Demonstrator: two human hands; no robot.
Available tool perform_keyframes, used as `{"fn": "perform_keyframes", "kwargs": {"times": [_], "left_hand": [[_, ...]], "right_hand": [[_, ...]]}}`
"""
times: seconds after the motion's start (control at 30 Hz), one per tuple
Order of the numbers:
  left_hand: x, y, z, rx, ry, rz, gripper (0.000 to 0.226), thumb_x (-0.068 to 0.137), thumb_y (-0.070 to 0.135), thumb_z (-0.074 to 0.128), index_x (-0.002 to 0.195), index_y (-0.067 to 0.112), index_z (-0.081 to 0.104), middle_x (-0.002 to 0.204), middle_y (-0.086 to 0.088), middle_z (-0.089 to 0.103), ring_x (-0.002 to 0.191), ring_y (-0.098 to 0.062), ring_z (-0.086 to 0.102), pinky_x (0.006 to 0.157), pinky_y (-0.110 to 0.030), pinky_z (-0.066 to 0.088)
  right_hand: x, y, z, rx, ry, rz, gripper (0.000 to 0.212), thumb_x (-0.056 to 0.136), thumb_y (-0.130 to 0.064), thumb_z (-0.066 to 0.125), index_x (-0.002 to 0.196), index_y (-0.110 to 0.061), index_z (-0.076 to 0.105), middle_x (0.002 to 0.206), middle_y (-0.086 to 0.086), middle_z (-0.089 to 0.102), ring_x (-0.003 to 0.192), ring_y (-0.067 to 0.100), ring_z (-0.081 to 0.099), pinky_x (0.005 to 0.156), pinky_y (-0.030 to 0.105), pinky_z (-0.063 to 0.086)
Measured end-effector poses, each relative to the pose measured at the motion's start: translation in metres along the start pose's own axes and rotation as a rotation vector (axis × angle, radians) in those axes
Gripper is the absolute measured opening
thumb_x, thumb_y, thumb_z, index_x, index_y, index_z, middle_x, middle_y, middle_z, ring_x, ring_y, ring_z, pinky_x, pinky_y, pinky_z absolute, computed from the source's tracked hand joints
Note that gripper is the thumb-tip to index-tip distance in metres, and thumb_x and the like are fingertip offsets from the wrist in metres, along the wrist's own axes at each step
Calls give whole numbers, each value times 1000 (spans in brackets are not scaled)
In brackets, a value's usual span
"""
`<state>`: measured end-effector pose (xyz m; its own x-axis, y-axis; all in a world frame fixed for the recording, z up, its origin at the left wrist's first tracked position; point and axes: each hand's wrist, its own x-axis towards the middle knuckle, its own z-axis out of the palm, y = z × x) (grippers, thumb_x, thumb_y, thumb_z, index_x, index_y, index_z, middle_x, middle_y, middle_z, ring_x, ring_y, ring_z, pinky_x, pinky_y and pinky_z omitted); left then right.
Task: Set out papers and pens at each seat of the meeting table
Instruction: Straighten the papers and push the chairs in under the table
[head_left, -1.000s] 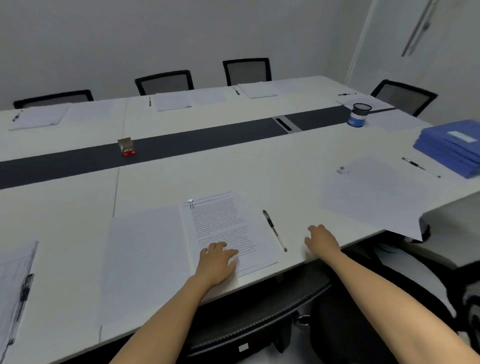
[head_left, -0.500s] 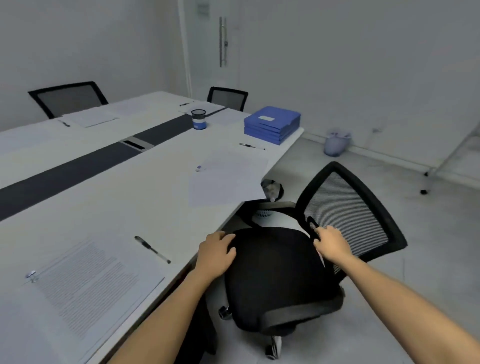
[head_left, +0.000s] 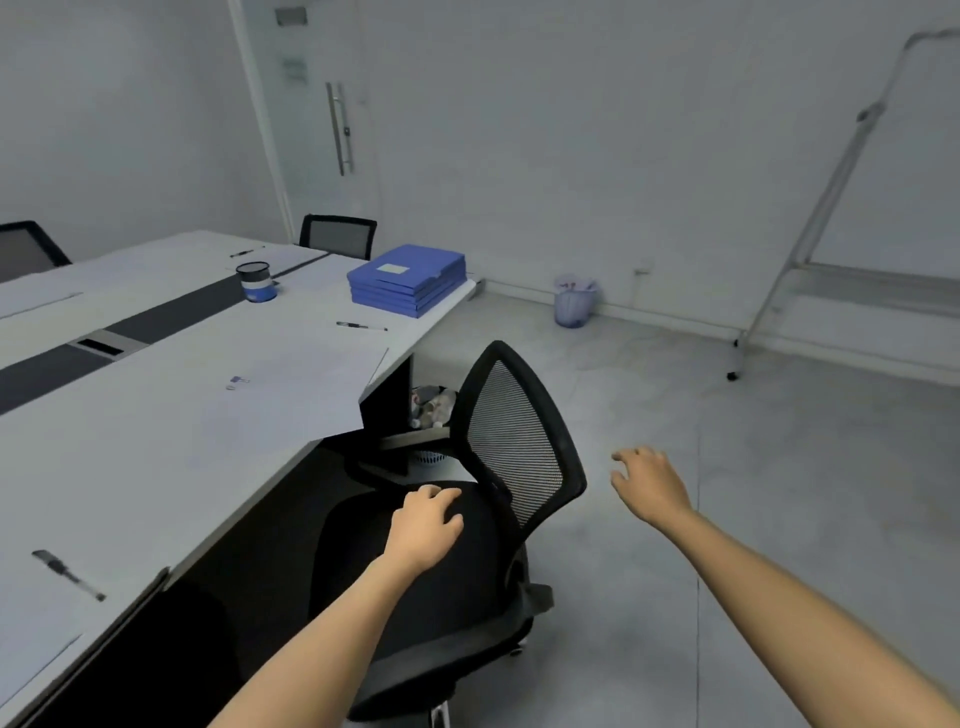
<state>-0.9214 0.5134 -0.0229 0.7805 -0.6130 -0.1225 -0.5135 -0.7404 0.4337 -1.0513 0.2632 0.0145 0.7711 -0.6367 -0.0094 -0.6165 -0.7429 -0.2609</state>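
Closest in, the left hand (head_left: 427, 525) lies palm-down with fingers spread on the black padded seat of the mesh-backed office chair (head_left: 511, 441), holding nothing. The right hand (head_left: 649, 480) hangs in the air beyond the chair's backrest, fingers loosely open and empty, touching nothing.

On the white meeting worktop (head_left: 156, 441), a black pen (head_left: 67, 574) lies near the front edge at the nearest place, with the corner of a sheet just showing at the lower left. One place along, loose white sheets with a small binder clip (head_left: 291, 387) lie by the front edge, one corner hanging over it, pale and hard to tell from the surface. A second black pen (head_left: 361, 326) lies just beyond them. By the look of it, both near seats are served.

At the right end sits a stack of blue folders (head_left: 408, 280), and near the dark centre strip a blue-and-white pen cup (head_left: 256, 281). The far corner seat shows another pen (head_left: 244, 253) and paper. Little seems left to lay out; the unseen seats cannot be judged.
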Motion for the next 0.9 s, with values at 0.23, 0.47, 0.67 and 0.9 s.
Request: {"fn": "perform_keyframes", "kwargs": {"times": [0.23, 0.47, 0.67, 0.9], "left_hand": [[42, 72, 31, -17, -85, 12, 48, 95, 32, 44, 142, 25, 38, 145, -4, 36, 134, -24, 31, 107, -36, 33], [121, 122, 46, -184, -7, -55, 48, 94, 28, 48, 140, 18, 41, 143, -10, 40, 130, -28, 38, 106, -41, 35], [208, 137, 47, -315, 53, -210, 63, 93, 41, 49, 146, 15, 28, 145, -13, 35, 132, -30, 36, 105, -42, 36], [268, 134, 45, -380, 14, -304, 76, 88, 43, 55, 148, 13, 21, 145, -14, 33, 133, -32, 34, 108, -42, 34]], "right_hand": [[16, 67, -12, 65, -1, 57, 39, 99, -22, 36, 136, -13, 46, 137, 9, 45, 128, 26, 36, 99, 32, 37], [79, 110, -25, 64, 4, 66, 39, 99, -21, 35, 136, -13, 46, 139, 8, 44, 130, 25, 34, 100, 33, 37], [174, 109, -24, 44, -44, -3, 39, 100, -21, 34, 137, -14, 44, 139, 6, 43, 130, 24, 33, 100, 32, 36], [265, 80, -9, -23, -151, -154, 40, 100, -20, 33, 139, -16, 42, 141, 6, 41, 132, 24, 32, 103, 33, 35]]}}
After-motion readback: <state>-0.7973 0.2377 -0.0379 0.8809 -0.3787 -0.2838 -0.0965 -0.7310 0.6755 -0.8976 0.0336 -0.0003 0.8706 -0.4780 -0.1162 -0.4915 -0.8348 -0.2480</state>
